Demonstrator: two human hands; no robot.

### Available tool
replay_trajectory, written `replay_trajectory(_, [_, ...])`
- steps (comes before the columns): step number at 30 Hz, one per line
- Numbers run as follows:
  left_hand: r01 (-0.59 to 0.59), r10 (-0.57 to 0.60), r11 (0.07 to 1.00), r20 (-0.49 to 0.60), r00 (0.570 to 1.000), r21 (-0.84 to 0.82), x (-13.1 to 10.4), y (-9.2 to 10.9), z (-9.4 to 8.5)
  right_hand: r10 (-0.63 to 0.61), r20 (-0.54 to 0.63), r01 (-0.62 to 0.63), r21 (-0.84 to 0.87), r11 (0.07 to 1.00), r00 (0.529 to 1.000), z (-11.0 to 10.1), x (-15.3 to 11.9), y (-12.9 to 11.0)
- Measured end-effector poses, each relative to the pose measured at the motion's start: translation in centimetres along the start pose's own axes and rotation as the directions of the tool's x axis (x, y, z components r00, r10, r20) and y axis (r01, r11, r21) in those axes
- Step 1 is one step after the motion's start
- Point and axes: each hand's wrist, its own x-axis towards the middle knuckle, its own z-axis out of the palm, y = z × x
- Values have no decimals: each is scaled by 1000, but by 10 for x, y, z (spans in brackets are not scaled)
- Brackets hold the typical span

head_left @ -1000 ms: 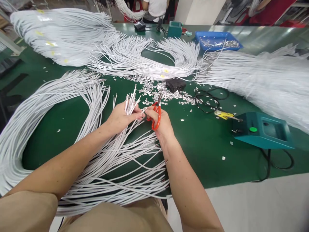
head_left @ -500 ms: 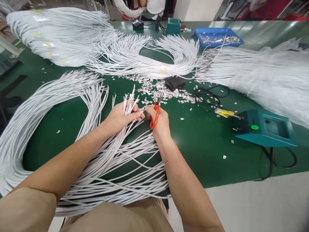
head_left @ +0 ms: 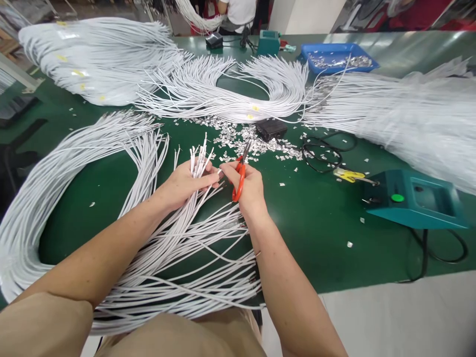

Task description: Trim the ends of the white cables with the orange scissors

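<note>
A bunch of white cables (head_left: 197, 166) is gripped in my left hand (head_left: 186, 183), their ends standing up above the thumb. My right hand (head_left: 251, 186) is closed around red-handled scissors (head_left: 240, 178), whose dark blades point up and away from me. Its thumb and index finger meet the left fingertips at the end of one cable. Below both hands, more loose white cables (head_left: 208, 238) fan out to the right across the green table (head_left: 305, 238). A curved bundle of cables (head_left: 55, 163) lies to the left.
Silvery scraps (head_left: 238, 134) are scattered beyond my hands, around a black box (head_left: 271, 129). At the right stands a teal device (head_left: 412, 198) with a yellow clip (head_left: 349, 174). Further back are large cable bundles (head_left: 104, 59) and a blue tray (head_left: 338, 57). A person (head_left: 240, 15) sits opposite.
My right fingers have closed in against the left fingertips at the cable end, and the scissors have turned slightly. The whole view has shifted a little.
</note>
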Motion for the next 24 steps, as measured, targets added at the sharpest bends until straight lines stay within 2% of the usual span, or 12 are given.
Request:
replay_trajectory(4, [-14, 15, 1000, -28, 1000, 11, -1, 1, 1, -1, -15, 0, -64, 998, 1000, -2, -1, -2])
replay_trajectory(7, [0, -1, 999, -25, 1000, -52, 0, 2, 0, -75, 3, 73, -264, 962, 997, -9, 2, -1])
replay_trajectory(9, [-1, 0, 998, -13, 1000, -68, 0, 3, -3, -171, 55, 175, -503, 847, 984, -15, 4, 1])
replay_trajectory(11, [3, -2, 998, 2, 1000, -65, 1, 3, -6, -258, 154, 287, -726, 626, 954, -20, 6, 4])
replay_trajectory(13, [12, -11, 998, 25, 1000, -60, 2, 3, -9, -312, 256, 370, -842, 393, 915, -23, 6, 7])
replay_trajectory(15, [18, -14, 998, 52, 999, -67, 3, 2, -11, -341, 317, 408, -880, 242, 885, -23, 6, 10])
replay_trajectory(19, [-1, 3, 999, 52, 999, -38, 4, 1, -12, -347, 344, 402, -909, 110, 873, -24, 5, 10])
replay_trajectory(24, [-34, 32, 998, 32, 999, 50, 4, 3, -12, -329, 348, 379, -925, 33, 878, -26, 6, 9])
